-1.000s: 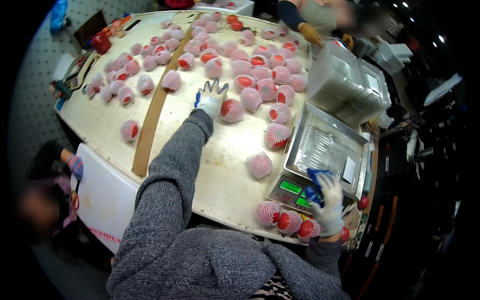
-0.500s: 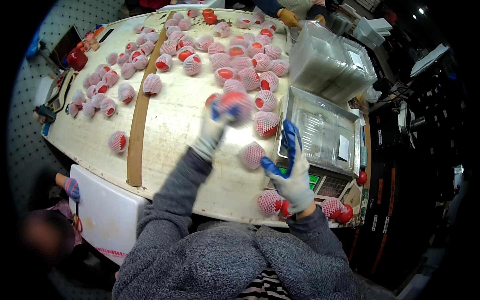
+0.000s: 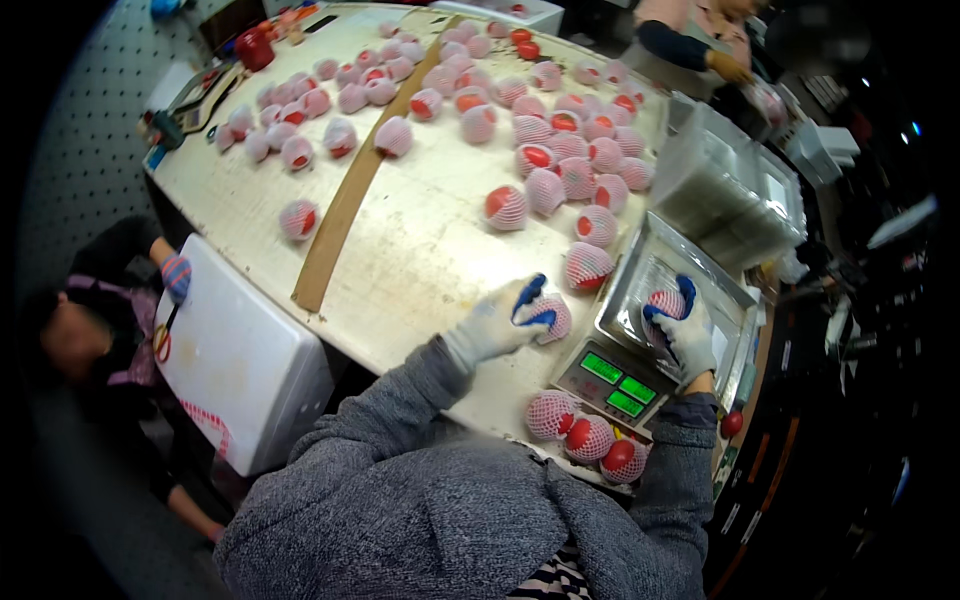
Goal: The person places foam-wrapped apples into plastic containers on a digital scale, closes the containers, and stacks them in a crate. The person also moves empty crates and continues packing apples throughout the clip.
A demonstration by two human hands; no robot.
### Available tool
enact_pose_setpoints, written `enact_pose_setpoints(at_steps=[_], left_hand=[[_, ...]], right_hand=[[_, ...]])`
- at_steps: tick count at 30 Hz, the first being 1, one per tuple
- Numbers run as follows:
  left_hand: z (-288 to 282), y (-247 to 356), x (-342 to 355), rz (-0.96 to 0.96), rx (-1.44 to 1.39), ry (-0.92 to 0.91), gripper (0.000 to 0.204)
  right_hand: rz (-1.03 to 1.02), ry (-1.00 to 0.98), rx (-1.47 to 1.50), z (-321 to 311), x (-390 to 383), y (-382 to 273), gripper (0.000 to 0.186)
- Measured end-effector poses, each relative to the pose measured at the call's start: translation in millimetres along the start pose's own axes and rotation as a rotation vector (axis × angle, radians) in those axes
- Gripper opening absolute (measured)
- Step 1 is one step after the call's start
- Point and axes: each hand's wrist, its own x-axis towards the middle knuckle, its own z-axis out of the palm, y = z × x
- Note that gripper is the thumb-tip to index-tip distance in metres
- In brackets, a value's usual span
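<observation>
Since half a second ago, the right hand [image 3: 690, 338] has gone from open beside the grey digital scale [image 3: 580, 385] to down in its pan; the left hand [image 3: 496, 322], earlier carrying a blurred fruit, is now on the near-side bench.

Hands apart. Right fingers wrap a round red fruit in white foam netting [image 3: 661, 306], inside the clear plastic tray [image 3: 655, 262] on the scale. Left thumb and fingers bracket a second netted red fruit [image 3: 558, 322], just left of the scale; whether it is lifted, cannot tell.

Risks, as judged: netting could slip on smooth fruit under a loose grip, letting it drop and bruise. A wrist leaning on the pan would skew the reading. The three netted fruits [image 3: 588, 438] below the scale sit near the bench edge; a sleeve brush could roll one off.

Surface: pale, stained bench [image 3: 420, 270], a brown flat strip [image 3: 345, 225] crossing it left of the scale; loose netted fruits [image 3: 570, 150] crowd beyond.

Room: clear stacked containers [image 3: 690, 165] behind the scale; a co-worker's orange-gloved hand [image 3: 730, 67] farther back. Far left of it, a white foam box [image 3: 250, 370], another co-worker's striped glove [image 3: 176, 277] at its edge, dotted floor [image 3: 85, 130].
</observation>
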Motion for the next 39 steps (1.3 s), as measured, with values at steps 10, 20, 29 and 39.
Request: enact_pose_setpoints(at_steps=[10, 20, 29, 39], left_hand=[[-139, -61, 51, -0.262, 0.711, 0.320, 0.070], [-106, -90, 239, 0.014, 0.655, 0.172, 0.073], [-69, -114, 419, -0.372, 0.825, -0.050, 0.078], [-104, -139, 364, -0.359, 0.159, 0.447, 0.082]], right_hand=[[-0.136, 0.079, -0.550, 1, -28, -12, 0.074], [-0.052, 0.067, -0.454, -10, -32, -13, 0.079], [-0.152, 0.177, -0.445, -5, -43, -8, 0.061], [-0.202, 0.257, -0.387, -1, -37, 4, 0.055]])
